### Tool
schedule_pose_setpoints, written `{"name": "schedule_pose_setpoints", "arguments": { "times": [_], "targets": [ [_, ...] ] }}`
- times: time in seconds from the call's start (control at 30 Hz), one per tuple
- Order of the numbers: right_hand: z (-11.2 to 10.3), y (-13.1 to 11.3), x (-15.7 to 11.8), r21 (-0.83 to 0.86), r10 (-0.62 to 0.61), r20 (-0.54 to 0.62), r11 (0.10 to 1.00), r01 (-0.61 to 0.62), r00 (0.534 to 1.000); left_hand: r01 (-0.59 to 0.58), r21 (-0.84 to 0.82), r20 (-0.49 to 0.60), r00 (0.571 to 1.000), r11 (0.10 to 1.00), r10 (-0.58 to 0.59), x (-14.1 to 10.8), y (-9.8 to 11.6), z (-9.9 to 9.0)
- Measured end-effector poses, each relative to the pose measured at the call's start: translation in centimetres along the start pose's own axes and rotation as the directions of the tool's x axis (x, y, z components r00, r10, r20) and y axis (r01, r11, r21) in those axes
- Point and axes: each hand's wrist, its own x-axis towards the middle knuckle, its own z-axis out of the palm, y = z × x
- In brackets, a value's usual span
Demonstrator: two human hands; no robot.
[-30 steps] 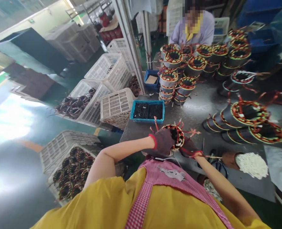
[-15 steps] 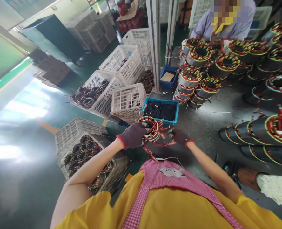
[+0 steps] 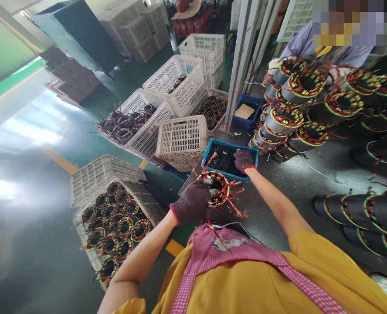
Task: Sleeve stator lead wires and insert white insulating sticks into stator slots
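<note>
Green floor (image 3: 23, 244) holds white crates (image 3: 180, 144) beside a grey bench (image 3: 294, 174); left hand (image 3: 191, 201) grips a wound stator (image 3: 218, 188), right hand (image 3: 244, 160) apart.

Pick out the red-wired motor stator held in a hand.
It is the single ring-shaped stator with loose red leads, gripped in the left dark-gloved hand; the others rest on the grey metal bench or in a white plastic crate.

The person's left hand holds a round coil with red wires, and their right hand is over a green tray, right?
No, the tray is blue, not green, as the head view shows. The dark-gloved left hand holds the round coil with red wires, and the dark-gloved right hand is over the blue plastic tray.
</note>
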Motion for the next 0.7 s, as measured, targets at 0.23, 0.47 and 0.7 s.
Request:
{"name": "schedule_pose_setpoints", "arguments": {
  "times": [0.23,0.47,0.7],
  "targets": [
    [-0.8,1.9,-2.5,0.107,0.085,0.005,0.991,-0.085,0.996,0.017,-0.055,0.031,0.999,0.998,-0.015,0.5,-0.1,0.2],
    [-2.1,1.6,-6.3,0.685,0.21,-0.033,0.717,-0.131,0.977,0.015,-0.307,-0.102,0.994,0.952,-0.049,-1.9,-0.1,-1.7],
    [-5.4,-0.5,-14.4,0.904,0.055,0.029,0.425,-0.05,0.998,0.408,-0.516,-0.198,0.799,0.753,-0.568,-1.7,-1.5,-2.2]
  ]
}}
